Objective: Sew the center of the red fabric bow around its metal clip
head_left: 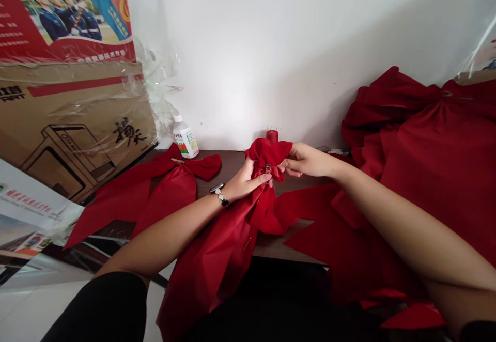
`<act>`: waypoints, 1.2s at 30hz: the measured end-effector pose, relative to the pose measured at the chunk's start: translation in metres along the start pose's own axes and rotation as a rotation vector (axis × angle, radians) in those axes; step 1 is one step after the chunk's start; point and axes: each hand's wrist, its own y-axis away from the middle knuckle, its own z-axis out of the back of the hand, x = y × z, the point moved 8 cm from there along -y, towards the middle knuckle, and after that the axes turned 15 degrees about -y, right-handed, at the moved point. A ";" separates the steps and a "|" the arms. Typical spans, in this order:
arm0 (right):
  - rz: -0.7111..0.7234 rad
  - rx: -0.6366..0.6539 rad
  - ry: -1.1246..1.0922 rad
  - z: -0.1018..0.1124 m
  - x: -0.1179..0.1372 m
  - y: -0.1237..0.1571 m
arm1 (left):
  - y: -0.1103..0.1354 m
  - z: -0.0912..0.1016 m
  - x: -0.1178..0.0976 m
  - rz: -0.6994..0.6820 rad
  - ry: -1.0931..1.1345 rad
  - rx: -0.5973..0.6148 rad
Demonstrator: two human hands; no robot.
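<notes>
My left hand [248,179] is closed around the gathered neck of a red cloth bow [267,197], thumb pressed beside a small metal clip [268,168] at the knot. My right hand [306,160] pinches the same gathered red cloth from the right, fingertips at the clip. The bow's loop stands up above my hands and its long tails hang down over the dark table's [279,246] front edge. A watch [219,193] sits on my left wrist.
A finished red bow [170,184] lies on the table to the left, near a small white bottle [185,138]. A red pincushion [272,135] stands by the wall. A heap of red bows [422,145] fills the right. A large cardboard box [73,125] leans at left.
</notes>
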 end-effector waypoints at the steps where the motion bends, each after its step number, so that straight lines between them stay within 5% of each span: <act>1: -0.045 0.006 0.039 0.002 0.001 0.001 | 0.000 0.000 0.001 -0.002 0.000 -0.001; 6: -0.207 -0.107 0.351 0.013 0.011 0.011 | 0.001 0.001 0.008 0.010 -0.059 -0.042; 14: -0.159 -0.118 0.737 0.000 0.040 0.020 | 0.004 0.004 0.000 0.006 -0.052 -0.099; 27: -0.019 -0.286 -0.013 -0.004 0.047 0.021 | 0.005 -0.008 -0.036 -0.086 0.120 0.116; 36: 0.047 -0.273 -0.090 -0.014 0.051 0.018 | 0.008 0.000 -0.023 0.094 0.143 0.012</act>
